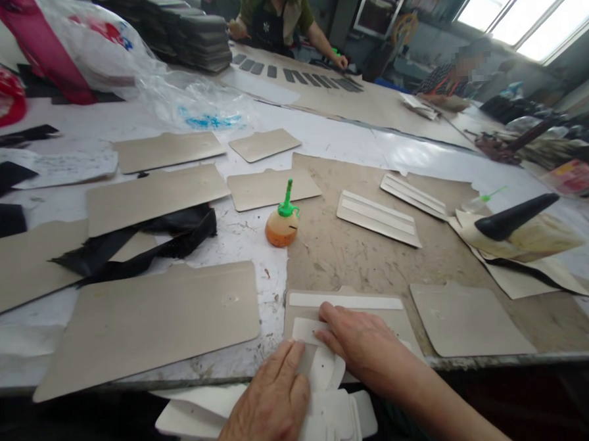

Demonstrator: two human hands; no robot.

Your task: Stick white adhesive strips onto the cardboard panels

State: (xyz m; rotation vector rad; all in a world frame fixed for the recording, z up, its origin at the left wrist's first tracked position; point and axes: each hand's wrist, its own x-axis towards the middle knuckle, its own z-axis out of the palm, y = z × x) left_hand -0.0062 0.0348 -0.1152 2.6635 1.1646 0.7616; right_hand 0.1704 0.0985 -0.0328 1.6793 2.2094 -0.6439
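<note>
1. White card piece (315, 351) lies on a tan panel (398, 320) at the table's near edge.
2. Right hand (365, 345) presses it with flat, extended fingers (329, 314).
3. Left hand (269, 406) rests flat beside it, fingertips touching, gripping nothing.
4. Glue bottle (282, 221) stands well apart.

One glue bottle (282, 222) stands mid-frame. Two white strip bundles (378, 217) lie right of it. One black cone (514, 216) lies at right. Two of the person's hands (367, 345) show at bottom centre.
</note>
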